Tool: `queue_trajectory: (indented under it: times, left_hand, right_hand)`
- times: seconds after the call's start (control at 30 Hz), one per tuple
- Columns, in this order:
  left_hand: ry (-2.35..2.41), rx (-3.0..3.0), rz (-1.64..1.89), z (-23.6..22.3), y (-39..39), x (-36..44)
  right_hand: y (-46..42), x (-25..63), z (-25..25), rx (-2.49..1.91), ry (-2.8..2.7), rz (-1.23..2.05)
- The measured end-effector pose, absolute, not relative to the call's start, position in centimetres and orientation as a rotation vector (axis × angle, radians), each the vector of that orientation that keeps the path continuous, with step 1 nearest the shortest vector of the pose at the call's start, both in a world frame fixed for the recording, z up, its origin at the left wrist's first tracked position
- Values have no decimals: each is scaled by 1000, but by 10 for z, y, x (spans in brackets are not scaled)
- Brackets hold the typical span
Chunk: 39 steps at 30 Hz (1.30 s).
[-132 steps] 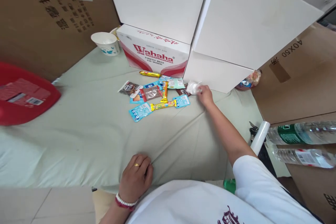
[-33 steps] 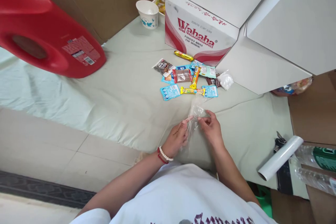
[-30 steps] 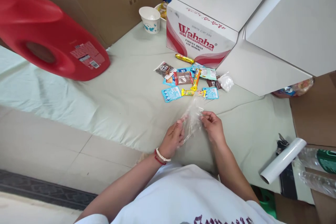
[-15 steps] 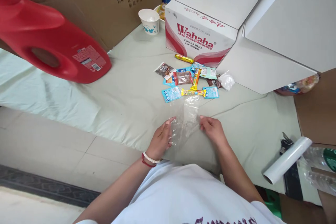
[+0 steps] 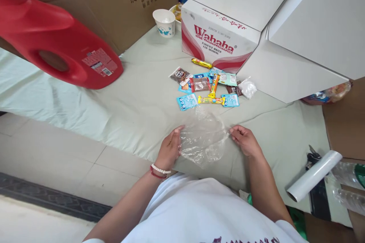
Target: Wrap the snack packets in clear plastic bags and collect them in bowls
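A clear plastic bag [image 5: 203, 136] is stretched between my two hands, just above the table's near edge. My left hand [image 5: 170, 147], with a white bead bracelet and a red band at the wrist, grips the bag's left side between thumb and fingers. The bag's right edge is pinched in the fingertips of my right hand [image 5: 244, 139]. Beyond the bag lies a loose pile of small snack packets: a yellow wrapped stick [image 5: 211, 100], light-blue packets [image 5: 187, 101], a red-edged packet [image 5: 200, 84] and a brown-and-white packet [image 5: 180, 75].
Behind the snacks stands a Wahaha carton [image 5: 218, 38], with a paper cup [image 5: 164, 23] to its left. A big red jug [image 5: 74, 45] stands at the left. A crumpled clear bag [image 5: 248, 87] sits right of the snacks; a white roll [image 5: 314, 176] lies at the right edge.
My right hand has moved to the right, away from my left, which shifted slightly left. The plastic bag, narrow and bunched before, is now spread wide between them.
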State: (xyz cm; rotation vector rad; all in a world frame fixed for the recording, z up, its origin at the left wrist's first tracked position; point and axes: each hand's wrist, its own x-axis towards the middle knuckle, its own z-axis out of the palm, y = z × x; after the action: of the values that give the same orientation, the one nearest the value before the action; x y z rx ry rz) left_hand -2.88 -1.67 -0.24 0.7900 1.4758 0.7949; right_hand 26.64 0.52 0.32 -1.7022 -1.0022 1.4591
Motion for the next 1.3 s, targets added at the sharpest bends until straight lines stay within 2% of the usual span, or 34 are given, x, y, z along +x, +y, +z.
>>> queue_trajectory:
  times: [0.17,0.27,0.33,0.43,0.5,0.67,0.77,0.9,1.0,1.1,1.2,1.3]
  left_hand:
    - [1859,1455,583,-1,-22,-49]
    - [2102,1930,709,13,-27,-54]
    - [1937,2249,913,25,-24,-49]
    - [1201,2565,991,33,-5,-25]
    - [991,2591,778,26,14,-4]
    - [1345,2524,334,-18,43,26]
    - [1417,2509,312,-31,37,18]
    - [1489,2484,351,-30,26,4]
    - [1479,2488,340,-30,26,1]
    - [1456,2501,334,-32,28,1]
    - [1449,2511,340,-33,29,1]
    - [1446,2515,354,-32,29,0]
  right_hand:
    - [-12,291,9,-1753,-962,1277]
    - [-22,296,10,-1733,-1102,1148]
    - [-25,294,9,-1695,-1188,1095]
    - [-24,287,7,-1628,-1238,1114]
    - [-22,282,5,-1623,-1231,1149]
    - [-30,288,1,-1845,-1140,873]
    - [-50,306,-2,-1997,-1122,759]
    - [-62,334,9,-2229,-1309,882]
    - [-29,345,33,-2339,-1620,657]
    - [42,340,53,-2229,-1948,352]
    - [123,327,53,-2169,-2227,113]
    - [178,322,42,-2225,-2354,7]
